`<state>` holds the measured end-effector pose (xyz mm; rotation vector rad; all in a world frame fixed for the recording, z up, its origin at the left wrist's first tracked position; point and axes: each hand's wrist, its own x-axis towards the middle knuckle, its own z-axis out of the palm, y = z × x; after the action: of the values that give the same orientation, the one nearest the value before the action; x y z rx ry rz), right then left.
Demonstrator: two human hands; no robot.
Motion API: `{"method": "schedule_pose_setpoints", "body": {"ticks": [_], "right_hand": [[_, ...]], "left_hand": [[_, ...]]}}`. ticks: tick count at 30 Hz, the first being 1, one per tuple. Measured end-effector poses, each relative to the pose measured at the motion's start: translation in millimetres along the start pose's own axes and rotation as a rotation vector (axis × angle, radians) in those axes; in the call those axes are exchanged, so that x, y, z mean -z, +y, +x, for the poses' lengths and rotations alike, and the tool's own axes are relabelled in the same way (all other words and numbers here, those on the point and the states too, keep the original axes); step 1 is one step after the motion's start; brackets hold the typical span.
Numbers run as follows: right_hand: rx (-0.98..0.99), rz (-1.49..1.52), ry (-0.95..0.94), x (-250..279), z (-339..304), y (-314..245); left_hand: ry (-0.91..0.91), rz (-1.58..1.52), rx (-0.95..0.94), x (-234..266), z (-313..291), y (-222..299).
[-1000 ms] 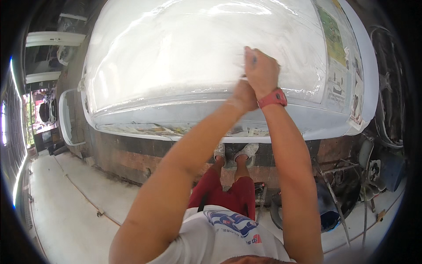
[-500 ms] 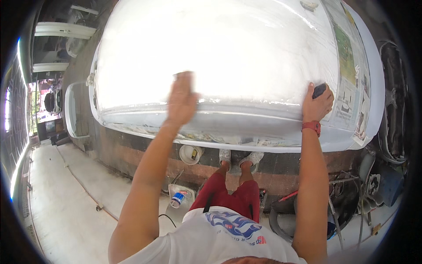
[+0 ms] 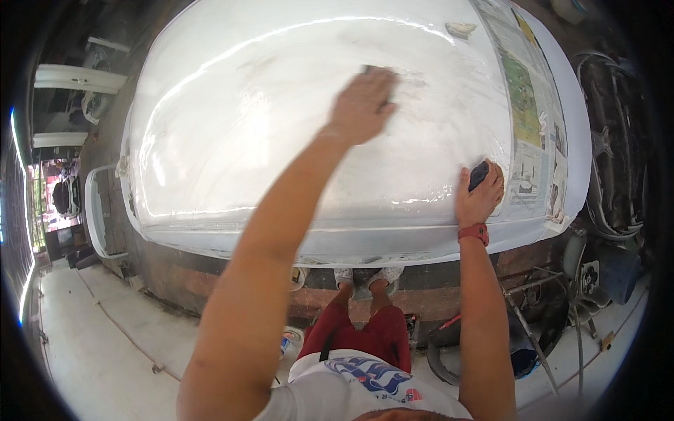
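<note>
A large white vehicle panel (image 3: 232, 140), wet and glossy with grey smears, spreads in front of me. My left hand (image 3: 364, 105) lies flat on its middle, fingers pointing far right. A dark flat piece (image 3: 367, 69) peeks out past the fingertips; the palm covers the rest. Near the panel's right side, my right hand (image 3: 483, 193) grips a dark rounded pad (image 3: 479, 175) between thumb and fingers, and it rests on the wet surface. A red watch (image 3: 474, 234) sits on the right wrist.
Newspaper masking (image 3: 521, 105) runs along the panel's right edge. A small pale greyish object (image 3: 460, 29) lies at the far right of the panel. A bucket (image 3: 300, 277) stands below the near edge. Dark vehicle parts (image 3: 607, 147) and metal stands (image 3: 526, 326) crowd the right.
My left hand has slid farther away and to the right across the panel. The view has shifted; my right hand keeps the pad near the same part of the panel.
</note>
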<state>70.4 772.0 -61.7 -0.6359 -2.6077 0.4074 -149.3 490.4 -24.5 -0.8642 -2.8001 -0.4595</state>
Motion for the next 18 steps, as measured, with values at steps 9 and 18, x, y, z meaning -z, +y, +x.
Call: {"method": "schedule_pose_setpoints", "body": {"ticks": [9, 18], "right_hand": [[-0.012, 0.132, -0.045, -3, 2, -16], [-0.077, 0.069, -0.057, 3, 1, 7]], "left_hand": [[0.196, 0.315, 0.341, 21, 53, -238], [-0.246, -0.127, -0.44, -64, 118, 88]]}}
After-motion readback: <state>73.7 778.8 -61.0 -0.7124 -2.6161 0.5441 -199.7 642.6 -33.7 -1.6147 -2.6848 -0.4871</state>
